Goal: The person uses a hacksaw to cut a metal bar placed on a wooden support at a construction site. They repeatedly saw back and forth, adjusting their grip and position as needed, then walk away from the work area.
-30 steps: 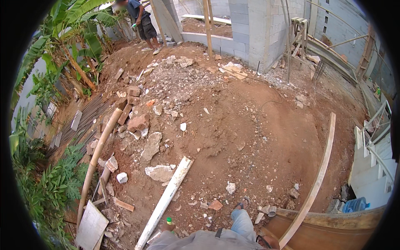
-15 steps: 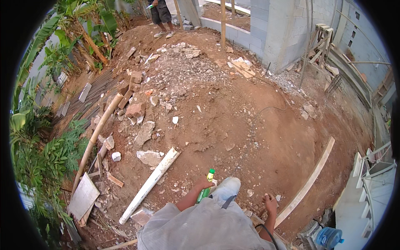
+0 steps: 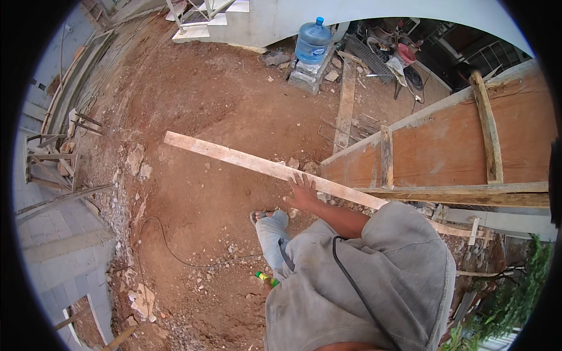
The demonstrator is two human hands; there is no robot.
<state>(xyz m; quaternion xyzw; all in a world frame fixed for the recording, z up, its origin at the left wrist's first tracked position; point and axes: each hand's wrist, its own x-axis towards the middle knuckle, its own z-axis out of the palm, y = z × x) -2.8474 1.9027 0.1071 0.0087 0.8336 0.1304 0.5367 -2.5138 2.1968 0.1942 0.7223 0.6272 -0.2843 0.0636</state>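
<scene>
Beside my jeans, my left hand (image 3: 267, 287) is mostly hidden by my grey shirt. It holds a small green bottle (image 3: 260, 275) with a green cap and yellow label, of which only the upper end shows. My right hand (image 3: 303, 193) is stretched out with its fingers spread and nothing in it. Its fingertips overlap the edge of a long pale wooden board (image 3: 234, 156); whether they touch it I cannot tell. The board runs slantwise across the reddish soil and passes behind my shoulder.
A blue water jug (image 3: 313, 42) stands on grey blocks (image 3: 305, 79). To the right rises a framed plywood panel (image 3: 433, 146). Another plank (image 3: 346, 99) lies beyond the board. A thin dark cable (image 3: 170, 255) curls over the soil near broken rubble (image 3: 143, 302) and a block wall (image 3: 64, 234).
My view has swung to the right, toward the jug and plywood panel. My right hand has spread open and reached out to the board. The bottle stays in my left hand.
</scene>
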